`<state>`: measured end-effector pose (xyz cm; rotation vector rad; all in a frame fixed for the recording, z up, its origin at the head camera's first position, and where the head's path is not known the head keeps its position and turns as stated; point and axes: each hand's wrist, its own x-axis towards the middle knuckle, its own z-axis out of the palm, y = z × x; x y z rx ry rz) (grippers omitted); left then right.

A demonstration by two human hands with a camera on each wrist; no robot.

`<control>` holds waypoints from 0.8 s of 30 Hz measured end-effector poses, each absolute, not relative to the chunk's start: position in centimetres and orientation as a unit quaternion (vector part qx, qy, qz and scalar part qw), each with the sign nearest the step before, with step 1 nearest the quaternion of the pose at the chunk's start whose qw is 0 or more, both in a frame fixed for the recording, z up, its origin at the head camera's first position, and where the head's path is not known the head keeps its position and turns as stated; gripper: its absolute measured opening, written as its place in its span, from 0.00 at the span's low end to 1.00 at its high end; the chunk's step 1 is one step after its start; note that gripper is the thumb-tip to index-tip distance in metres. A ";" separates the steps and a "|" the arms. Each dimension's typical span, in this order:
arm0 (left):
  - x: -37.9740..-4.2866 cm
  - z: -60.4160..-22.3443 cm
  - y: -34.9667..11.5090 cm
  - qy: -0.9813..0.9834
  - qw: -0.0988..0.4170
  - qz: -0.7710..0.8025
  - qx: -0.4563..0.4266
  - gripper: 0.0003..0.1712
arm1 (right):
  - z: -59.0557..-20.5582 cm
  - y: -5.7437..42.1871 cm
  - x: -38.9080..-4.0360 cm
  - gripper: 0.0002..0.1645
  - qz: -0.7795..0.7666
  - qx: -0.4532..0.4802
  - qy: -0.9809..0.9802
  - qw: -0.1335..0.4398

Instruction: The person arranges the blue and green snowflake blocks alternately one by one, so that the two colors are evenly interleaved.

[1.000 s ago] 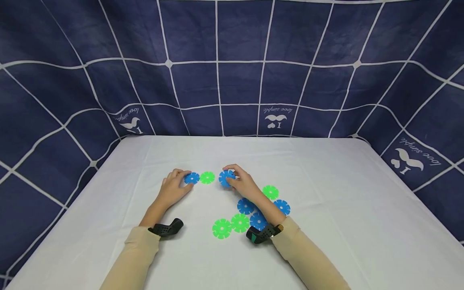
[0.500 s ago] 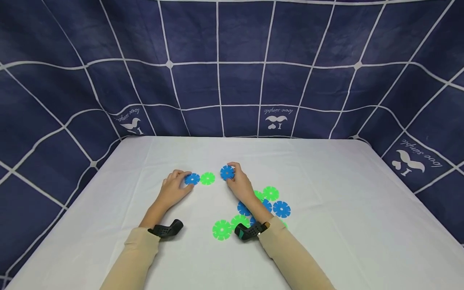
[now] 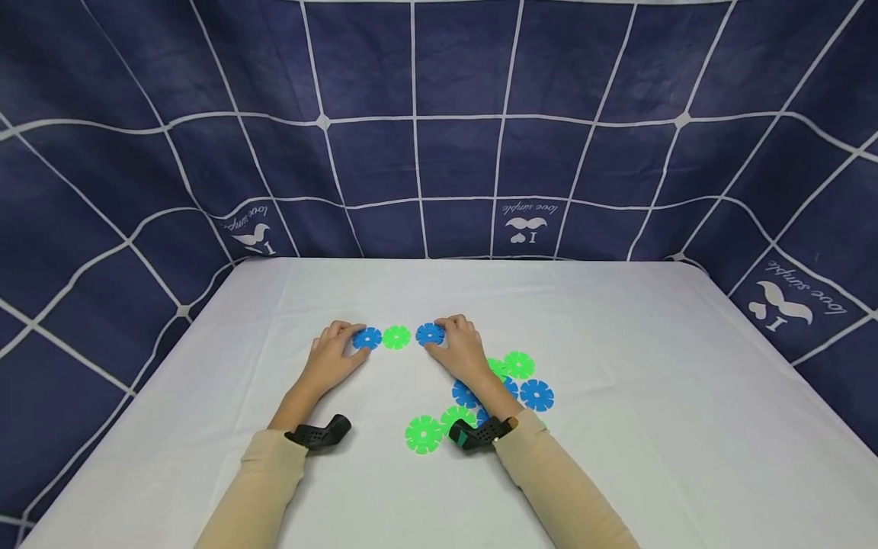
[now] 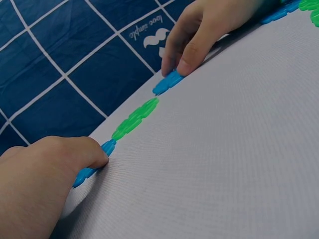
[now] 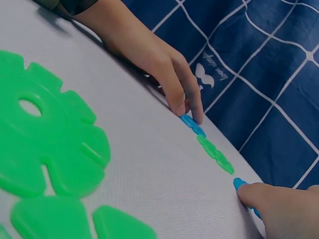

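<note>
Three notched plastic discs form a row on the white cloth. My left hand (image 3: 331, 360) holds the blue disc (image 3: 368, 338) at the row's left end, thumb at its near edge and fingers at its far edge. A green notched disc (image 3: 396, 337) lies flat in the middle, right up against that blue one. At the right end, my right hand (image 3: 461, 352) pinches another blue disc (image 3: 428, 334) between thumb and fingers. The left wrist view shows this blue disc (image 4: 167, 83) low over the cloth, with a narrow gap to the green disc (image 4: 135, 118).
Partly under the right forearm lies a loose group of discs, among them a green disc (image 3: 519, 364), a blue disc (image 3: 536, 395) and a green disc (image 3: 424, 435) at the near left. The table's white cloth (image 3: 652, 427) meets a dark blue checked curtain (image 3: 453, 160) behind.
My right hand first lifted and tilted its blue disc, then lowered it flat towards the cloth beside the green disc. The left hand has kept its place on the left blue disc.
</note>
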<state>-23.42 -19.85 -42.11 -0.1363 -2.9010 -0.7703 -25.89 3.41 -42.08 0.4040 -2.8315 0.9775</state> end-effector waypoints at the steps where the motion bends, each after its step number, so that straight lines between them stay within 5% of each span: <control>1: -23.4 -42.1 -19.9 -0.964 0.068 -0.254 -0.045 0.30 | -42.1 3.4 -25.8 0.32 0.315 0.138 -0.937 0.059; 6: -23.5 -42.0 -19.9 -0.964 0.066 -0.253 -0.044 0.31 | -42.1 3.3 -25.8 0.30 0.301 0.151 -0.939 0.064; 13: -23.5 -42.1 -19.8 -0.962 0.067 -0.260 -0.048 0.31 | -42.1 3.4 -25.6 0.14 0.300 0.161 -0.937 0.073; 24: -23.5 -42.0 -19.9 -0.964 0.065 -0.255 -0.047 0.31 | -42.0 3.4 -25.6 0.13 0.296 0.174 -0.936 0.078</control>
